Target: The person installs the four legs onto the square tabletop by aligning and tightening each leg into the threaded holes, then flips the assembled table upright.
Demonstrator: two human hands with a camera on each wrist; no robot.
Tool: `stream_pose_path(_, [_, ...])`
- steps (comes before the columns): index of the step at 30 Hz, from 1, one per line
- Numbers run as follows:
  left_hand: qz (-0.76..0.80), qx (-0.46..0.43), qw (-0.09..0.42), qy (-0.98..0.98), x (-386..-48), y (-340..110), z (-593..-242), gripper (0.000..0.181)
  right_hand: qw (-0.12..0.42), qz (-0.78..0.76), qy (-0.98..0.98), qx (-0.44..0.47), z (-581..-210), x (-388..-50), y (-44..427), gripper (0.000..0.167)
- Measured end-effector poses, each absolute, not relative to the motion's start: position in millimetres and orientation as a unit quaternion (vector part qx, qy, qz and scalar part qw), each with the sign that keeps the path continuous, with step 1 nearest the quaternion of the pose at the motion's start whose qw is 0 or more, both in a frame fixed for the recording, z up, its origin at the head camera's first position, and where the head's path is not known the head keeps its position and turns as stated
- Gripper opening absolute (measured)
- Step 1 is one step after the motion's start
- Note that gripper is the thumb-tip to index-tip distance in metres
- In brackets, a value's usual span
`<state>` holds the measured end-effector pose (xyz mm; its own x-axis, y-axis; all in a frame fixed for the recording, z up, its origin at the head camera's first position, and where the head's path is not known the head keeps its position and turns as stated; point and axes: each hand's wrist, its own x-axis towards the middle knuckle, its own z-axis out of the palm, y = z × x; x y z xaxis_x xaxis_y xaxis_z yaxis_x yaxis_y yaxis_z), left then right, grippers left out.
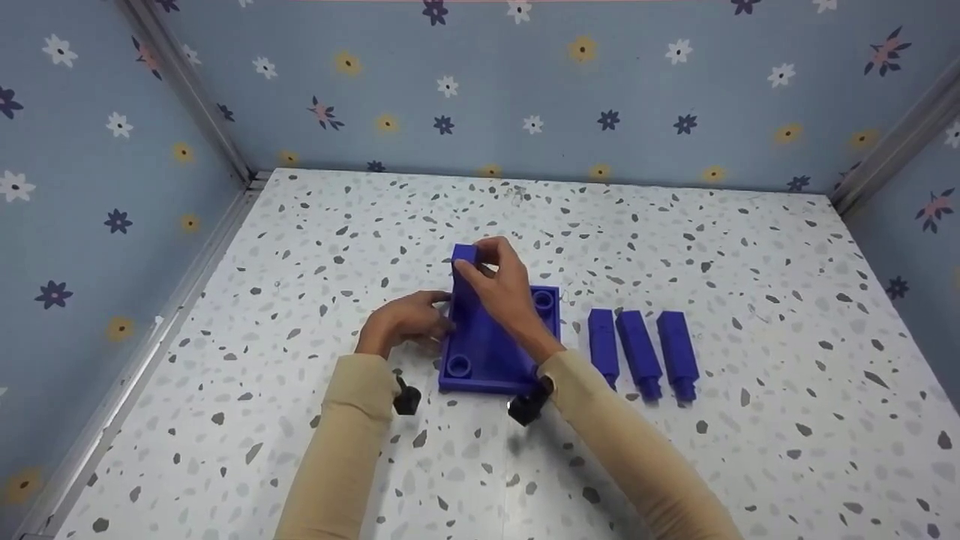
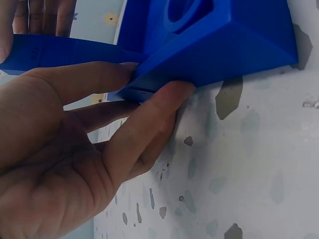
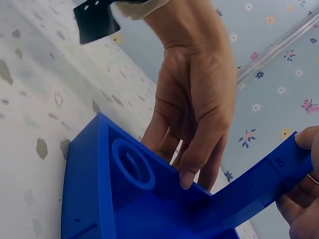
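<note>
A blue rectangular plastic tray (image 1: 495,341) with raised walls and ring-shaped corner sockets lies on the table. My left hand (image 1: 411,315) holds its left wall, the thumb over the rim and the other fingers against the outside, as the right wrist view shows. At the far left corner, a square blue post (image 1: 464,255) stands upright. My right hand (image 1: 504,289) pinches this post near its top between thumb and fingers. The post's lower end is hidden behind the tray wall in the right wrist view, so its fit in the socket cannot be seen.
Three more blue posts, a left one (image 1: 603,341), a middle one (image 1: 639,352) and a right one (image 1: 678,349), lie right of the tray, their narrow ends towards me. Floral panels (image 1: 525,97) border the speckled table (image 1: 780,360) at the back and sides.
</note>
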<state>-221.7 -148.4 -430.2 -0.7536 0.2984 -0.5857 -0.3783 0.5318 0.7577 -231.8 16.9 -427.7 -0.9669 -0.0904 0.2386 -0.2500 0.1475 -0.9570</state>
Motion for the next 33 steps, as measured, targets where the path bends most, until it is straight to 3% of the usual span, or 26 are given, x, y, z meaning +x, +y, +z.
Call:
stream_pose_path(14, [0.501, -0.028, 0.357, 0.788, -221, -150, -431, 0.071, -0.021, 0.649, -0.748, 0.139, -410, -231, 39, 0.045])
stream_pose_path(33, [0.511, -0.041, 0.368, 0.776, -223, -151, -433, 0.073, -0.021, 0.621, -0.771, 0.138, -414, -215, 101, 0.047])
